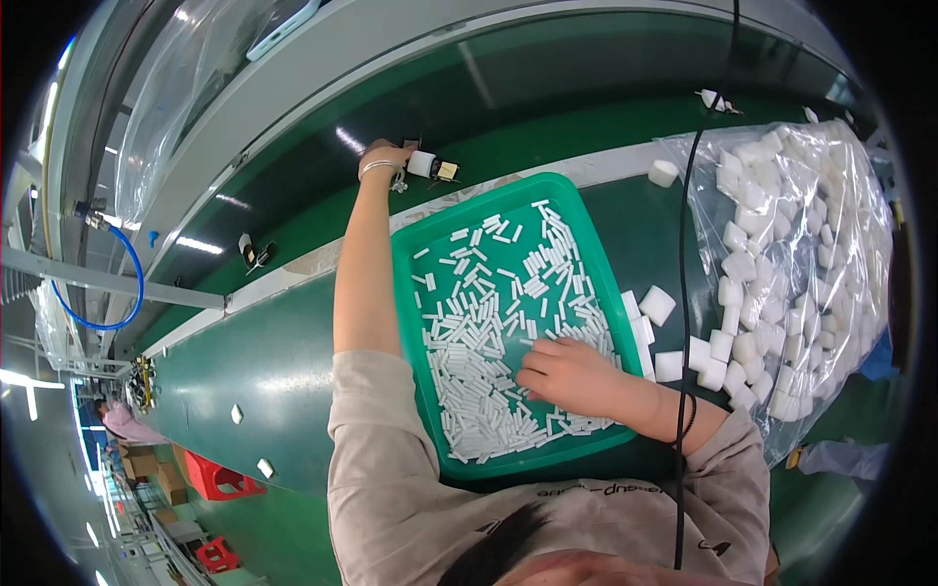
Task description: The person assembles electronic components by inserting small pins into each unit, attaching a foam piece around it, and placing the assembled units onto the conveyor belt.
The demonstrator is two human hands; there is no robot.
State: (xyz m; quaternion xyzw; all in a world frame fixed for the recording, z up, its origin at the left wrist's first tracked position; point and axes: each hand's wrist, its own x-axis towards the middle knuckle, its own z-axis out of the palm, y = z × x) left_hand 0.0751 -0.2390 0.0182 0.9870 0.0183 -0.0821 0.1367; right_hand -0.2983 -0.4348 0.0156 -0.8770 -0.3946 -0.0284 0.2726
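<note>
My left hand [384, 157] is stretched out over the dark conveyor belt. Its fingers close at the end of a small part with a white cylinder [422, 164], black body and yellow block [447, 172]. A green tray [608, 281] lies in front of me, holding many short white tubes [469, 391]. Inside it, at the right side, my right hand [570, 377] rests with curled fingers among the tubes. A tube end shows by the index fingertip, but whether the fingers grip one is hidden.
Right of the tray, a clear plastic bag [850, 293] spills white foam-like cylinders [741, 269]. A black cable [683, 293] hangs across the view beside the tray. Similar parts [256, 252] sit farther along the belt [303, 161]. Red stools [217, 477] stand at the left.
</note>
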